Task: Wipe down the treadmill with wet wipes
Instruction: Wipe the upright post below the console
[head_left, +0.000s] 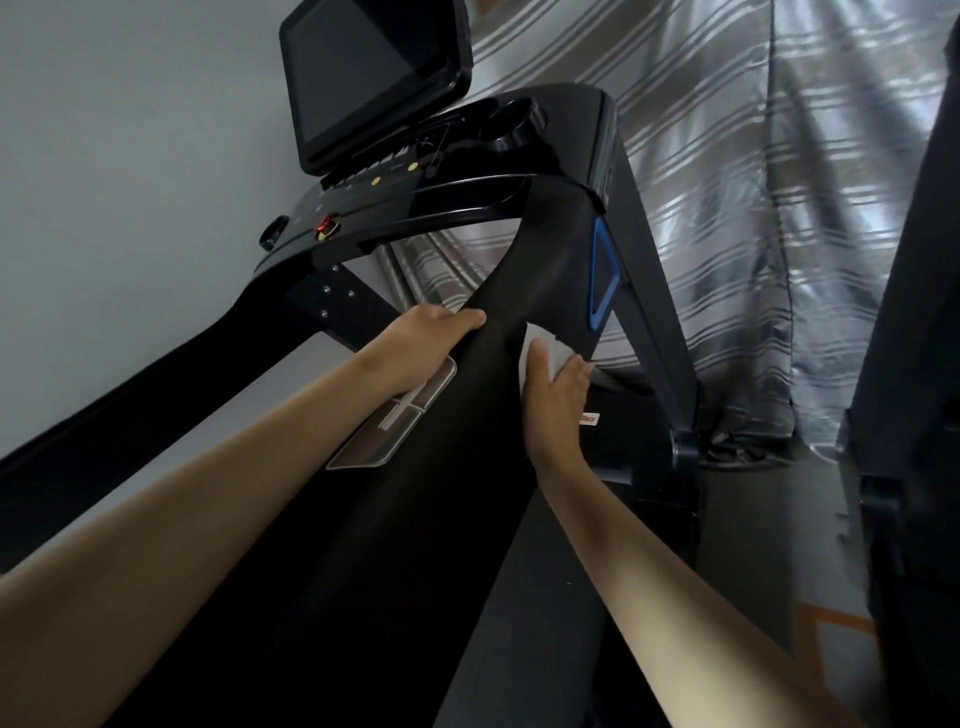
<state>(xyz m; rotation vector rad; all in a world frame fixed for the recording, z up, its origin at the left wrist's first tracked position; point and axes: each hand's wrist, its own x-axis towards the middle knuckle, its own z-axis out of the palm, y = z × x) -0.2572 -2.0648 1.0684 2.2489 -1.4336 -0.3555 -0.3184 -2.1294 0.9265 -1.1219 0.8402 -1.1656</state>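
The person stands at the treadmill (467, 208) with both arms reaching toward twelve o'clock, working on its broad black handrail (550, 260), which rises from the bottom of the view up to the console.

The left hand (426, 343) clasps the rail's left edge, with the thumb laid over the top pointing to three o'clock. The fingers go out of sight under the edge. It rests just at twelve o'clock of the metal pulse plate (395, 421) set into the rail. This hold looks like a brace, steadying the body and the rail while the other hand rubs.

The right hand (558, 395) lies on the rail's right flank. The white wet wipe (543, 345) is bunched between thumb and fingers and pressed flat on the black surface. Its free part shows at twelve o'clock of the hand, so a stroke up toward the console seems likely.

The blue trim (602, 280) sits at one o'clock of the wipe. The screen (363, 78), cup holder (511, 130) and red stop knob (328, 226) lie between ten and twelve o'clock, well apart from the wipe. A striped curtain (727, 156) hangs at two o'clock.

Judging by this, much of the treadmill has yet to be reached.
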